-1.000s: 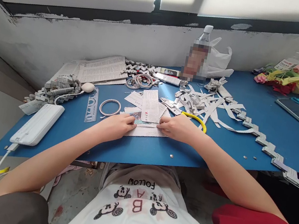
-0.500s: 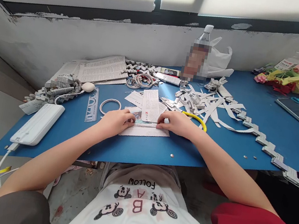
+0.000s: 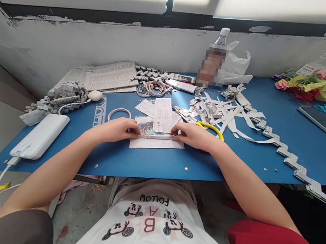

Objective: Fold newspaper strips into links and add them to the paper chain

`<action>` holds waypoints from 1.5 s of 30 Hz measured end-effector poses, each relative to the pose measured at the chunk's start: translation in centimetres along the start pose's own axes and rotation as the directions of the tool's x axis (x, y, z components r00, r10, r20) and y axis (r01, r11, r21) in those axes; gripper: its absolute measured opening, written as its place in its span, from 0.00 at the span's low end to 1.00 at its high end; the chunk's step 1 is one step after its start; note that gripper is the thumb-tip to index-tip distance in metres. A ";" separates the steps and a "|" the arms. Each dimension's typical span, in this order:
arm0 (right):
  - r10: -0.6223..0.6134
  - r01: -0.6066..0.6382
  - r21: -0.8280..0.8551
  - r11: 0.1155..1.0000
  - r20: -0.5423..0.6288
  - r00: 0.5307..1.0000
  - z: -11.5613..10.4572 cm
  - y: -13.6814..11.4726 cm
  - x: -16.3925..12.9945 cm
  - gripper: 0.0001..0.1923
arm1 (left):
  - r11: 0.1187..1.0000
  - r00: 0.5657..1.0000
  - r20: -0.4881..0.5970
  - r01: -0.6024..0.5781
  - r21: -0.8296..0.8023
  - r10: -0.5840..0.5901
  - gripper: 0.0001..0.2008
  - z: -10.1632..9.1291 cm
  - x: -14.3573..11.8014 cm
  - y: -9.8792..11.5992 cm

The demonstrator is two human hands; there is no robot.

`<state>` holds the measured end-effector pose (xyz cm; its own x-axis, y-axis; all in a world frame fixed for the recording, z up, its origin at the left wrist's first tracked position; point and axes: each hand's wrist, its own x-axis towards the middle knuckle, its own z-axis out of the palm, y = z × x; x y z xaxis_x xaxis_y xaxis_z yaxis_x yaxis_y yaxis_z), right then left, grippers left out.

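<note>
A narrow paper strip runs sideways across a printed sheet of paper near the table's front edge. My left hand closes thumb and fingers on the strip's left end. At the right end, my right hand pinches it in the same way. Just behind the strip lie an upright rectangular printed slip and a colour-printed piece. Yellow-handled scissors lie partly hidden behind my right hand. A roll of tape rests behind my left hand.
Cut paper strips are heaped behind my right hand. A folded paper chain stretches to the right edge. On the left are a white power bank, a clear ruler and stacked newspapers. A phone lies far right.
My left hand has slid left to the strip's end, uncovering more of the strip and the coloured piece. My right hand stays almost in place.
</note>
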<state>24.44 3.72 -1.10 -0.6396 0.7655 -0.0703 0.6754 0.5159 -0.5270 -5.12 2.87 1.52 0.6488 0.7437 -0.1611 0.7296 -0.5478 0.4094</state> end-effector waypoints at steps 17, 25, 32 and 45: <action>0.077 -0.049 0.222 0.974 -0.119 0.990 -0.1 -0.3 -0.2 0.10 | 0.980 0.977 -0.204 0.090 0.175 -0.054 0.15 3.2 1.5 2.0; 0.372 -0.122 0.837 0.533 -0.102 0.923 0.0 0.5 1.2 0.12 | 0.971 0.987 -0.162 0.029 0.238 0.010 0.14 3.1 1.3 2.2; 0.418 -0.070 0.883 0.464 -0.148 0.896 0.0 1.3 1.4 0.12 | 0.986 0.994 -0.102 0.062 0.153 -0.047 0.13 2.2 1.0 2.3; 0.285 -0.034 0.587 0.809 -0.340 0.896 0.9 1.0 2.3 0.14 | 0.983 0.993 -0.106 0.072 0.167 -0.055 0.04 0.5 3.0 1.6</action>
<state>23.31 5.68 -2.51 -0.2555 0.9639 0.0751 0.3522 0.1651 -0.9213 -1.91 4.01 1.30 0.5812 0.8090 -0.0878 0.8004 -0.5489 0.2408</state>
